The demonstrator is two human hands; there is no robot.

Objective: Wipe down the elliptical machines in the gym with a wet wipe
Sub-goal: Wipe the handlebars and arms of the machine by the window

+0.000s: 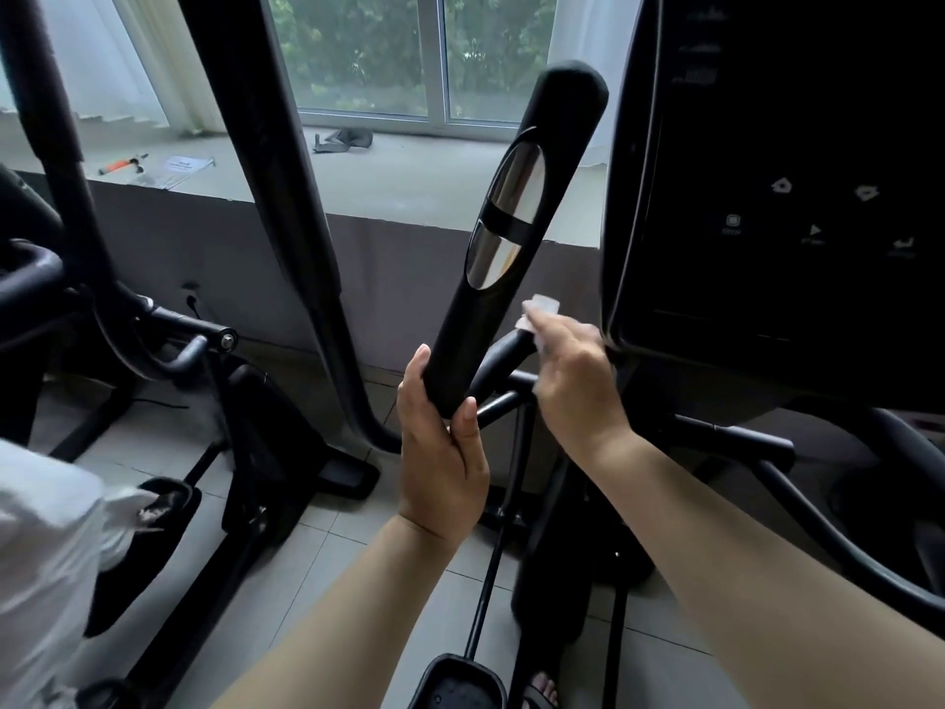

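Note:
A black elliptical handlebar [516, 232] with two silver sensor plates slants up through the middle of the view. My left hand [442, 447] grips its lower end, thumb on the left side and fingers wrapped around the right. My right hand [572, 381] holds a crumpled white wet wipe [537, 312] just right of the handlebar, above the black curved bar [498, 363] behind it. The dark console [797, 197] of the elliptical fills the upper right.
A tall black moving arm [286, 207] stands left of the handlebar. Another machine's bars and pedal [169, 509] fill the left. A grey window ledge [409, 181] carries a dark cloth, papers and a small tool. A white garment is at the far left. Tiled floor lies below.

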